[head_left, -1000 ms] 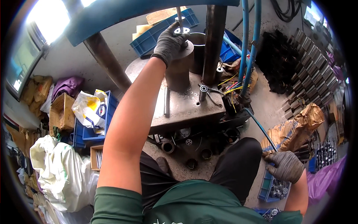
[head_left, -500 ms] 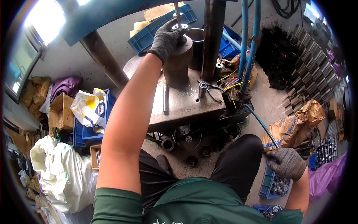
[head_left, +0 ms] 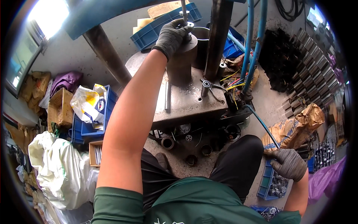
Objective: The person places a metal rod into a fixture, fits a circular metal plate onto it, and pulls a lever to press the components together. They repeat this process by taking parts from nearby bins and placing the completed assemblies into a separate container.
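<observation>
Head view: left hand (head_left: 172,36) grips the steel cylinder's (head_left: 181,59) top under the press rod (head_left: 184,11), risking pinched fingers; right hand (head_left: 288,163) rests curled on a blue bin (head_left: 265,183).

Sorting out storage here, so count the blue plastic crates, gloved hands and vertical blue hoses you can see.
Blue plastic crates: 4
Gloved hands: 2, left hand, right hand
Vertical blue hoses: 2
Total: 8
</observation>
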`<act>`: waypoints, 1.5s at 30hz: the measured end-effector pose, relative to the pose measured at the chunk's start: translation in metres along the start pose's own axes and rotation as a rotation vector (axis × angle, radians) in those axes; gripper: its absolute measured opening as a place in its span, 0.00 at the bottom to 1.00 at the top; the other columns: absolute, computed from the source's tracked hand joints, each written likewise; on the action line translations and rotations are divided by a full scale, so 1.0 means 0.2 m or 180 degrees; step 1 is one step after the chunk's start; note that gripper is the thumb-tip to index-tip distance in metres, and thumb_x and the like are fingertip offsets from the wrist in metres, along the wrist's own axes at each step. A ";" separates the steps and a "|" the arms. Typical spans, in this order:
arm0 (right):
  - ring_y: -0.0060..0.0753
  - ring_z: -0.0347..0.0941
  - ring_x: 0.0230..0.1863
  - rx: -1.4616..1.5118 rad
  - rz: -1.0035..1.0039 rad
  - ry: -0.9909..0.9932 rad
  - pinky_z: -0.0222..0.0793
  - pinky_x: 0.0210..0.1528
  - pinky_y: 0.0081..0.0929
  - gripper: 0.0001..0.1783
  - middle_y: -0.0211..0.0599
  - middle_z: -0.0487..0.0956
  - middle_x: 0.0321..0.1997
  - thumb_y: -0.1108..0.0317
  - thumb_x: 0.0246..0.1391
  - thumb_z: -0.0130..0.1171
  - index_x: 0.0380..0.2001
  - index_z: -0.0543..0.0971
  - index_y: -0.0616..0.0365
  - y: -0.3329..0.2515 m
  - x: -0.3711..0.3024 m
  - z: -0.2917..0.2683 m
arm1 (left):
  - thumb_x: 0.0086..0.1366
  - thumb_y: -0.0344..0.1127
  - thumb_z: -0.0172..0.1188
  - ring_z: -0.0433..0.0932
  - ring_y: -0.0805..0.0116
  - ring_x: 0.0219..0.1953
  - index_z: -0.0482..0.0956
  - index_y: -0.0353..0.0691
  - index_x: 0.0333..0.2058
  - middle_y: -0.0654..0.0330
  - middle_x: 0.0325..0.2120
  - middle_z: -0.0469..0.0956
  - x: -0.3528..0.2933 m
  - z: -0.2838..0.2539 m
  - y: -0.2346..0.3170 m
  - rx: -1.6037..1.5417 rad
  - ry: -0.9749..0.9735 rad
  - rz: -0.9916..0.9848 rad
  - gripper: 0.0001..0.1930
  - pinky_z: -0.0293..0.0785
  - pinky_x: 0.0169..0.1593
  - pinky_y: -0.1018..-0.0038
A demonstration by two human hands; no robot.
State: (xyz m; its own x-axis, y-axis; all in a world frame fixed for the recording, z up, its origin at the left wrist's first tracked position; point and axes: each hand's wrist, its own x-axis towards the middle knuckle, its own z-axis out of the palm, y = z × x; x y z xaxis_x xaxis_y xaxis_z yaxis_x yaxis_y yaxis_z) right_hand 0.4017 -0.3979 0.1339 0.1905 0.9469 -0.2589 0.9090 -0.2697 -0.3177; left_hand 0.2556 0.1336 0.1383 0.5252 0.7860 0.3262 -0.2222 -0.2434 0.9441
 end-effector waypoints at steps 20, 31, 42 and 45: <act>0.57 0.83 0.40 -0.0510 -0.0186 -0.0344 0.80 0.46 0.48 0.16 0.51 0.85 0.38 0.63 0.58 0.63 0.47 0.85 0.56 0.00 0.01 -0.01 | 0.66 0.31 0.73 0.81 0.77 0.26 0.81 0.37 0.57 0.62 0.30 0.84 0.00 -0.02 0.01 -0.0055 -0.0002 -0.0155 0.22 0.83 0.33 0.79; 0.57 0.83 0.42 -0.0147 -0.0117 -0.0010 0.79 0.47 0.47 0.14 0.50 0.85 0.38 0.65 0.58 0.63 0.47 0.86 0.56 0.01 0.00 0.02 | 0.66 0.34 0.74 0.81 0.78 0.27 0.82 0.38 0.58 0.63 0.29 0.85 0.01 -0.02 0.00 0.0159 0.0033 -0.0190 0.22 0.83 0.34 0.78; 0.52 0.83 0.42 -0.0673 -0.0279 0.3111 0.78 0.49 0.42 0.10 0.49 0.84 0.40 0.75 0.62 0.63 0.46 0.83 0.65 -0.06 0.10 -0.10 | 0.66 0.29 0.73 0.81 0.76 0.26 0.80 0.35 0.59 0.60 0.30 0.84 0.01 0.00 0.01 -0.0254 -0.0040 -0.0287 0.23 0.82 0.33 0.78; 0.43 0.83 0.42 -0.0748 -0.0496 0.3501 0.78 0.48 0.37 0.09 0.45 0.84 0.41 0.75 0.64 0.64 0.47 0.82 0.65 0.04 0.27 -0.23 | 0.66 0.27 0.73 0.80 0.75 0.25 0.78 0.34 0.59 0.59 0.28 0.82 -0.01 0.02 0.05 -0.0219 0.0006 -0.0345 0.23 0.81 0.31 0.78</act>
State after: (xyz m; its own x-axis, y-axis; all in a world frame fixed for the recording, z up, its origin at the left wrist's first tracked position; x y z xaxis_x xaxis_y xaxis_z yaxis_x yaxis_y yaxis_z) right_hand 0.4364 -0.3414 0.1602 0.1861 0.6383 0.7470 0.9763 -0.2059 -0.0673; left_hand 0.2561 0.1280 0.1475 0.5477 0.8066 0.2222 -0.2202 -0.1173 0.9684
